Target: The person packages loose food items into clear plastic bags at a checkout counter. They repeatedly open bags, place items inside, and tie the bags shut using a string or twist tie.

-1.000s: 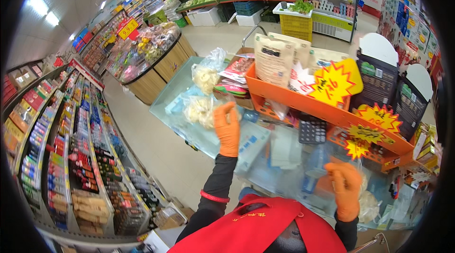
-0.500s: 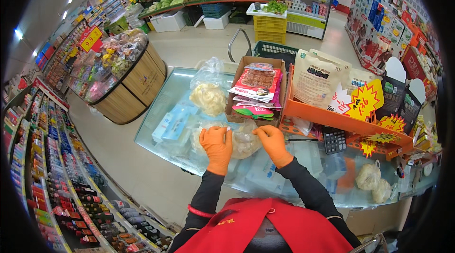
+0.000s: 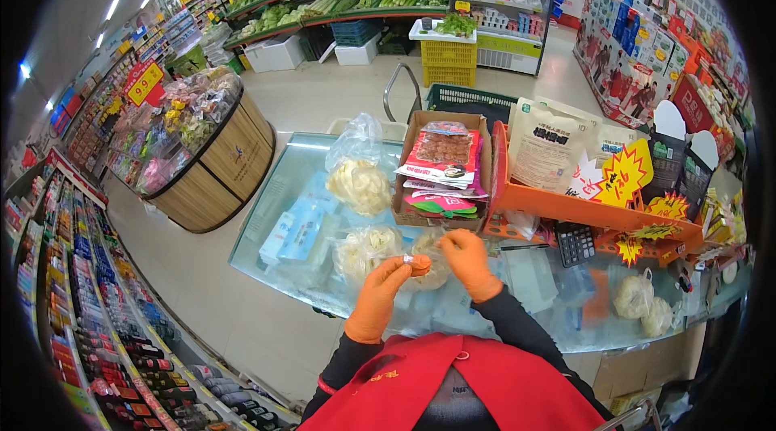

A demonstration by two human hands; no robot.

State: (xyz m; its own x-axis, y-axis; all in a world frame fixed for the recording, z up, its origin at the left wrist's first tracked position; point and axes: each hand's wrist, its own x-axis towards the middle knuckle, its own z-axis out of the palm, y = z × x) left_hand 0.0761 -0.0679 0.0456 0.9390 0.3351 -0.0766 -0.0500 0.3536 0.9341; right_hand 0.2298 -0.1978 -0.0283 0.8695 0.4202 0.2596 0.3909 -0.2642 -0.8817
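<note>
Left hand: thumb and forefinger closed on a small pale scrap; its kind cannot be told. Right hand: fingertips bunched together at the clear bag between the hands; cannot tell whether they pinch its film. Just beyond left fingertips: knotty bag of pale food. Right of right hand: calculator. Beyond both grips: cardboard box of packets; well apart, vegetable shelves.
</note>
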